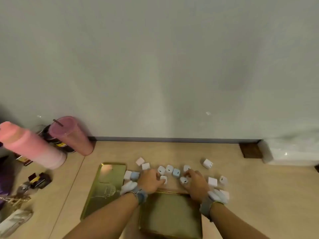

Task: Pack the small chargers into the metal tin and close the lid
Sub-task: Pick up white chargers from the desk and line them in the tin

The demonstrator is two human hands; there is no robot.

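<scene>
An open gold metal tin (170, 215) lies on the wooden table just in front of me, nothing in it. Its gold lid (105, 188) lies flat to the left. Several small white and pale blue chargers (169, 169) are scattered beyond the tin. My left hand (150, 182) closes its fingers on a white charger (164, 179). My right hand (195, 184) grips another white charger (184, 180) just past the tin's far rim. A lone white charger (207, 163) sits further right.
A pink bottle (32, 147) and a purple lidded tumbler (72, 135) stand at the back left by the wall. Keys and small dark items (37, 180) lie at the left. A dark wooden block (251, 150) sits at the back right.
</scene>
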